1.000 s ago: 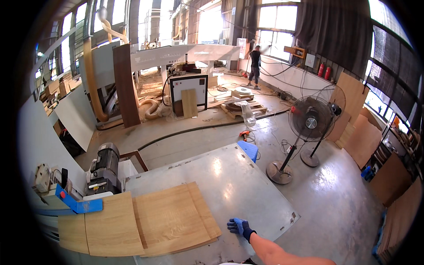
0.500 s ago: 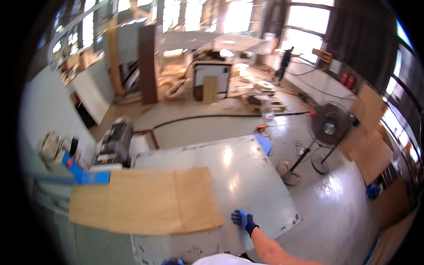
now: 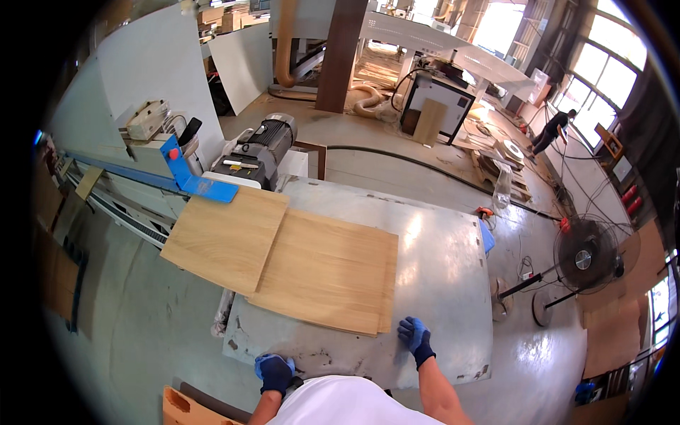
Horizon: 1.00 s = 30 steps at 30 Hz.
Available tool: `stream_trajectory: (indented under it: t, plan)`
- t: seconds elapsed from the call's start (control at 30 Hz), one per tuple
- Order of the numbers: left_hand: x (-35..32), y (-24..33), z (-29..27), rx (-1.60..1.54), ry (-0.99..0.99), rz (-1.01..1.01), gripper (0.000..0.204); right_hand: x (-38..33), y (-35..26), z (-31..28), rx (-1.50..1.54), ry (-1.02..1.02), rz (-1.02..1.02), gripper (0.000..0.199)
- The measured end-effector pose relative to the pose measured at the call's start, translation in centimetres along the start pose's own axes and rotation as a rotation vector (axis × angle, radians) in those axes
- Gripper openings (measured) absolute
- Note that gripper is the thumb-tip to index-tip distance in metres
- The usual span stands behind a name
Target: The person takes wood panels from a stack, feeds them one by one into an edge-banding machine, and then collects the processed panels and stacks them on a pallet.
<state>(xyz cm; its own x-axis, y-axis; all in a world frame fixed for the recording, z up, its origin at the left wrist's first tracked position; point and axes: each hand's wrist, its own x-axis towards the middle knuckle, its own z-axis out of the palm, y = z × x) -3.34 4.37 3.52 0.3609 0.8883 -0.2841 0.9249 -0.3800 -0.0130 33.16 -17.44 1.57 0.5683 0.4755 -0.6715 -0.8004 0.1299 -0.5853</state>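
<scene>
Flat wood-grain boards lie on a grey metal-topped table (image 3: 446,276). One board (image 3: 227,237) at the left overlaps the stacked boards (image 3: 326,269) beside it, its far end next to a blue bracket (image 3: 205,188). My right hand (image 3: 414,336), in a blue glove, rests on the tabletop just off the stack's near right corner, fingers slightly apart and holding nothing. At the table's near edge is my left hand (image 3: 275,372), gloved too, its fingers loosely bent and thumb apart; nothing shows in its grasp.
Left of the table runs a machine with a conveyor rail (image 3: 131,216); a dark motor (image 3: 269,145) stands behind. Two pedestal fans, one fan (image 3: 583,258) plainly seen, stand at right. A black hose (image 3: 411,161) crosses the floor. A person (image 3: 552,132) bends far right.
My view has swung left and down, so the scene sits farther right. My left hand has come more fully into view. My right hand stays on the tabletop near the boards.
</scene>
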Motion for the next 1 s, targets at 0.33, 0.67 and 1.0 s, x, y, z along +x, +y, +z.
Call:
stream_trajectory:
  t: [0.33,0.67,1.0]
  plan:
    - [1.3,2.2,1.0,-0.197,0.094,0.253,0.043,12.8,-1.4,1.2,-0.526,0.103,-0.384,0.065]
    - [4.4,-6.2,9.3,-0.104,0.351,0.48,0.037,7.6,-1.8,9.3,-0.747,0.025,-0.267,0.077]
    - [6.5,-8.7,10.2,-0.089,0.421,0.535,0.034,6.7,-0.6,10.0,-0.8,0.265,-0.383,0.071]
